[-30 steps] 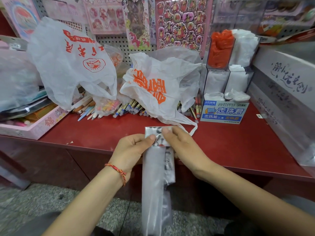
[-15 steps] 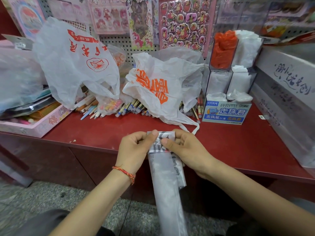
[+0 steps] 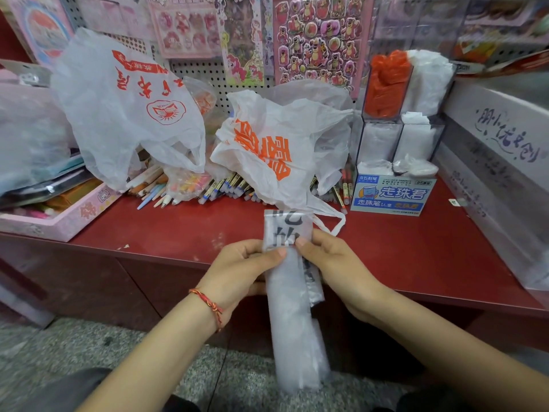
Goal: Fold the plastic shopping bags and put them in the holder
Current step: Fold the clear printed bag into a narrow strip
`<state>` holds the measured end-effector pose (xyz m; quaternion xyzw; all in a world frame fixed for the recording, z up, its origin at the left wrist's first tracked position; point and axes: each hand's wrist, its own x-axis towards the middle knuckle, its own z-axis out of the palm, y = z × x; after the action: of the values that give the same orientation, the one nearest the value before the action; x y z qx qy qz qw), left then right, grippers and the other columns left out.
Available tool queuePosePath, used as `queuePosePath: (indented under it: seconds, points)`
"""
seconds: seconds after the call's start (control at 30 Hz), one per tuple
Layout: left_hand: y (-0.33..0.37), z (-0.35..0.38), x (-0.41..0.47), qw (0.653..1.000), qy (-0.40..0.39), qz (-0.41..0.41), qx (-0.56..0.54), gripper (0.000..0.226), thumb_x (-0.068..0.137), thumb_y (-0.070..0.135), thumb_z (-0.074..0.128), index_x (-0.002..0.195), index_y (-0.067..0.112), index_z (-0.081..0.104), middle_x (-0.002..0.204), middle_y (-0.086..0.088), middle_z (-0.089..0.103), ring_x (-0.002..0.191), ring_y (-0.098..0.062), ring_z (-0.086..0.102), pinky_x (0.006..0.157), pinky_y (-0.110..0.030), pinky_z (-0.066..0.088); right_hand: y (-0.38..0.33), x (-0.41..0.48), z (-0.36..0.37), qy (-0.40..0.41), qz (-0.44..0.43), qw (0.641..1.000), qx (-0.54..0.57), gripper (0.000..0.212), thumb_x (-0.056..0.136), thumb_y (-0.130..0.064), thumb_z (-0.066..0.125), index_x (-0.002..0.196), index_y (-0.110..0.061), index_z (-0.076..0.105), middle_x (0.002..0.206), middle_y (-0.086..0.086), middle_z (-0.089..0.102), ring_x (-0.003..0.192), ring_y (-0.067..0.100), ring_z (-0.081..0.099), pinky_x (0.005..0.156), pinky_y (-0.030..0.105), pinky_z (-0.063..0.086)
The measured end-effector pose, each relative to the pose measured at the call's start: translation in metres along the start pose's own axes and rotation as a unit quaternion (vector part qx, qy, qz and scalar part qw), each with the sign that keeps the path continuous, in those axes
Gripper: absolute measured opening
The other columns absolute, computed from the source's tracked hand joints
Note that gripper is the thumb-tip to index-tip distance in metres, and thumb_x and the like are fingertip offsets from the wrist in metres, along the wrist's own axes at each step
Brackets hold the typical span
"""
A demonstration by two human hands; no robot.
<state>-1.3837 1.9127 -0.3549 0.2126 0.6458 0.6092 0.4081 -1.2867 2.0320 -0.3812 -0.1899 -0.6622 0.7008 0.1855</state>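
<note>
**Bare forearms, one corded wrist**

Both forearms are seen bare as far as the frame's lower edge, and the left hand [image 3: 237,269] and right hand [image 3: 335,263] are uncovered. Short, plain nails are shown on the thumb and fingertips. A thin bracelet [image 3: 209,304] of braided red cord, flecked with orange and yellow, is worn round the left wrist, with a short loose end trailing toward 5 o'clock. Dark grey cloth [image 3: 74,385] is glimpsed at 7 o'clock of the view. What garment it is cannot be told.
</note>
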Motion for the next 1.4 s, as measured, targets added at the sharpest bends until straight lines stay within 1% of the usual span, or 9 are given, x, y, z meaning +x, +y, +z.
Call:
queuePosePath:
  seconds: [0.23, 0.47, 0.6, 0.73, 0.83, 0.97, 1.17, 1.33, 1.4]
  points:
    - [0.007, -0.006, 0.002, 0.986, -0.098, -0.073, -0.110, 0.026, 0.085, 0.014, 0.051, 0.098, -0.001, 0.067, 0.092, -0.018, 0.071, 0.072, -0.021, 0.070, 0.065, -0.031, 0.059, -0.005, 0.003, -0.004, 0.047, 0.040, 0.996, 0.069, 0.027, 0.098, -0.017, 0.043, 0.112, -0.003, 0.062, 0.113, 0.019, 0.066, 0.104, 0.032, 0.063, 0.097, 0.048, 0.044]
    - [-0.003, 0.000, 0.002, 0.999, -0.032, 0.022, -0.001, 0.012, 0.076, 0.012, 0.065, 0.085, 0.006, 0.070, 0.077, -0.007, 0.072, 0.065, -0.011, 0.067, 0.057, -0.021, 0.055, -0.007, 0.000, 0.001, 0.042, 0.020, 0.994, 0.098, 0.027, 0.098, -0.020, 0.043, 0.106, -0.004, 0.062, 0.108, 0.018, 0.067, 0.096, 0.026, 0.063, 0.096, 0.045, 0.046]
    - [-0.007, 0.004, 0.004, 0.993, 0.047, 0.088, 0.067, 0.011, 0.081, 0.004, 0.067, 0.087, -0.005, 0.065, 0.069, -0.017, 0.061, 0.053, -0.012, 0.058, 0.044, -0.018, 0.046, -0.010, -0.001, -0.001, 0.021, 0.014, 0.996, 0.091, 0.031, 0.094, -0.024, 0.050, 0.107, 0.001, 0.063, 0.105, 0.019, 0.068, 0.090, 0.024, 0.065, 0.086, 0.037, 0.051]
    - [-0.011, 0.009, 0.003, 0.988, 0.026, 0.129, 0.083, 0.006, 0.081, 0.005, 0.067, 0.086, 0.007, 0.070, 0.078, -0.012, 0.071, 0.070, -0.018, 0.065, 0.061, -0.019, 0.053, -0.008, -0.002, 0.001, 0.026, -0.017, 0.997, 0.068, 0.021, 0.092, -0.017, 0.055, 0.101, -0.002, 0.067, 0.096, 0.013, 0.071, 0.083, 0.016, 0.066, 0.076, 0.027, 0.053]
    - [-0.014, 0.013, 0.003, 0.990, 0.041, 0.113, 0.072, 0.005, 0.081, 0.009, 0.070, 0.077, 0.006, 0.072, 0.077, -0.016, 0.070, 0.071, -0.019, 0.060, 0.058, -0.020, 0.050, -0.004, -0.003, 0.001, 0.020, -0.029, 0.998, 0.060, 0.017, 0.090, -0.012, 0.058, 0.100, -0.003, 0.067, 0.092, 0.008, 0.072, 0.082, 0.013, 0.066, 0.075, 0.024, 0.054]
    - [-0.012, 0.016, 0.000, 0.989, 0.047, 0.108, 0.087, 0.058, 0.060, 0.037, 0.067, 0.082, -0.017, 0.060, 0.073, -0.023, 0.060, 0.069, -0.017, 0.052, 0.063, -0.028, 0.043, -0.003, -0.003, 0.003, -0.016, -0.045, 0.999, -0.009, 0.016, 0.091, -0.010, 0.056, 0.104, -0.004, 0.064, 0.086, 0.002, 0.072, 0.077, 0.010, 0.067, 0.069, 0.021, 0.053]
    - [0.001, 0.005, 0.000, 0.997, -0.018, 0.068, 0.020, 0.014, 0.091, 0.012, 0.054, 0.088, 0.005, 0.066, 0.071, -0.009, 0.067, 0.055, -0.014, 0.064, 0.042, -0.022, 0.049, -0.012, -0.004, 0.000, -0.002, -0.055, 0.998, -0.002, 0.019, 0.091, -0.008, 0.056, 0.109, -0.004, 0.063, 0.092, 0.007, 0.072, 0.078, 0.011, 0.067, 0.065, 0.020, 0.052]
    - [0.000, 0.002, 0.001, 0.988, 0.044, 0.140, 0.044, 0.012, 0.088, 0.001, 0.056, 0.091, 0.008, 0.065, 0.069, -0.004, 0.070, 0.055, -0.011, 0.064, 0.040, -0.021, 0.048, -0.010, -0.007, 0.004, -0.019, -0.005, 0.998, 0.068, 0.022, 0.092, -0.002, 0.051, 0.113, -0.004, 0.060, 0.104, 0.018, 0.069, 0.089, 0.025, 0.067, 0.080, 0.037, 0.056]
    - [0.001, 0.002, 0.002, 0.990, 0.051, 0.128, 0.013, 0.016, 0.087, -0.005, 0.054, 0.088, 0.007, 0.064, 0.068, -0.004, 0.069, 0.054, -0.009, 0.063, 0.041, -0.021, 0.048, -0.012, -0.006, 0.004, -0.025, 0.027, 0.991, 0.132, 0.024, 0.091, 0.007, 0.046, 0.101, -0.006, 0.064, 0.093, 0.013, 0.071, 0.080, 0.021, 0.068, 0.077, 0.032, 0.056]
